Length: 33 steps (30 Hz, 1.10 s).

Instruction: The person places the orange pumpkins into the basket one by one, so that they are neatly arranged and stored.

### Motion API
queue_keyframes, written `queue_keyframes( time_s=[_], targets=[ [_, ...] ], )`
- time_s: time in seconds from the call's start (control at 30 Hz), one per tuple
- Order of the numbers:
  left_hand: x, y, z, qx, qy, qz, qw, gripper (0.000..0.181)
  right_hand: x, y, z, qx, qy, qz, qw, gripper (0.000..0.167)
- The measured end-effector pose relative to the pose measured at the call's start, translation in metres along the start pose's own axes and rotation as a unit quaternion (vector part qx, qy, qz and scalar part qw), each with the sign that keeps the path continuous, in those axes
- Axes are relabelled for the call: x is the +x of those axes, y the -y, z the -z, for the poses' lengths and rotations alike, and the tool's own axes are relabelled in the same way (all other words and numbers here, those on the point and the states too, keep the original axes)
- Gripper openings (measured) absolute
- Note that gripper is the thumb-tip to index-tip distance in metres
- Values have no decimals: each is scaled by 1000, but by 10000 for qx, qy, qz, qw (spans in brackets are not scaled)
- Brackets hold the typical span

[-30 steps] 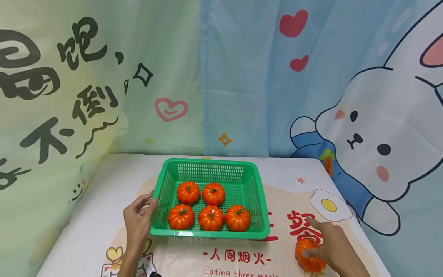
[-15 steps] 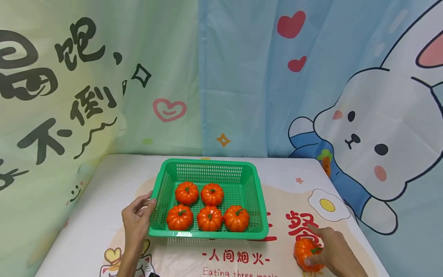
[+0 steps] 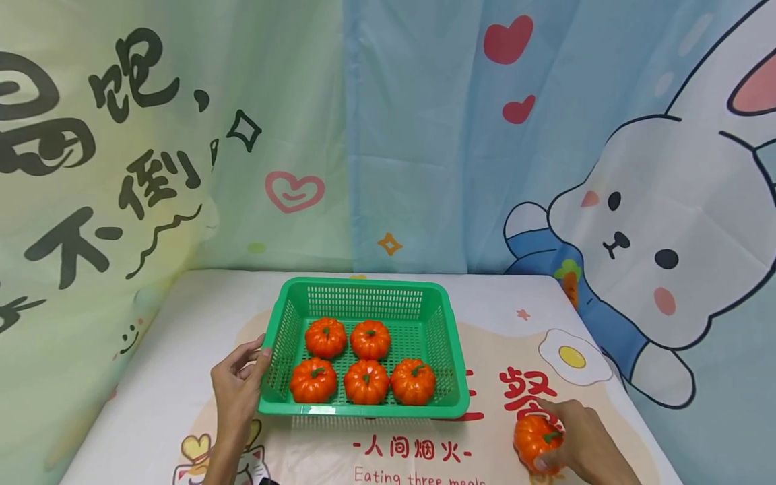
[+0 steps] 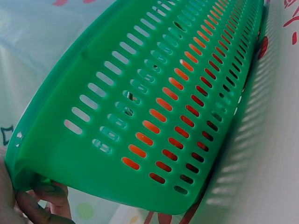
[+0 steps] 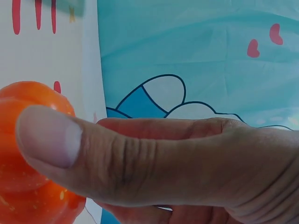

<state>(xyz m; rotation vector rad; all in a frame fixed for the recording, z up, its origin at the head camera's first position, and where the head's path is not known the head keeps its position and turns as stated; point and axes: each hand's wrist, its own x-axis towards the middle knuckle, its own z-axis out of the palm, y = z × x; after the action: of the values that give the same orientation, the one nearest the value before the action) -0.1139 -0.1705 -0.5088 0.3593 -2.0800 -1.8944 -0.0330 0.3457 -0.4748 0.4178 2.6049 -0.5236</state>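
Observation:
A green slotted plastic basket [image 3: 433, 397] is at the middle of the table, with several small orange toy pumpkins [image 3: 366, 382] inside. At its left side my left hand [image 3: 236, 377] grips the rim; in the left wrist view the curled fingers [image 4: 44, 203] show under the rim's corner. To the right of the basket, my right hand [image 3: 585, 438] holds another orange toy pumpkin [image 3: 533, 438] between thumb and fingers, its green stem facing the palm. Up close in the right wrist view, the thumb [image 5: 51, 140] lies over that pumpkin [image 5: 28, 186]. The far fingertips are hidden there.
A printed white and beige cloth [image 3: 503, 303] covers the table. Behind it hangs a pale green and blue curtain [image 3: 406, 148] with a large rabbit print. A small black object [image 3: 268, 481] shows at the bottom edge near the left forearm.
The pumpkin at my right hand has turned slightly, and its green stem has come into view. The left hand and basket hold their place; the head view has shifted a little.

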Motion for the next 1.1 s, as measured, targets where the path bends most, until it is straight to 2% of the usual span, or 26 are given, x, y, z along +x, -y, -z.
queue_keyframes(
  time_s=[0.3,0.77,1.1],
  targets=[
    [-2,-1,1,-37,-37,15,10000,33,2,-4,-4,-35,-16,-53,10000,95],
    [-2,0,1,119,-27,-5,9999,30,4,-4,-9,78,-146,85,9998,93],
    [-1,-1,0,3,-4,-57,10000,32,5,-5,-9,159,-99,62,9998,90]
  ],
)
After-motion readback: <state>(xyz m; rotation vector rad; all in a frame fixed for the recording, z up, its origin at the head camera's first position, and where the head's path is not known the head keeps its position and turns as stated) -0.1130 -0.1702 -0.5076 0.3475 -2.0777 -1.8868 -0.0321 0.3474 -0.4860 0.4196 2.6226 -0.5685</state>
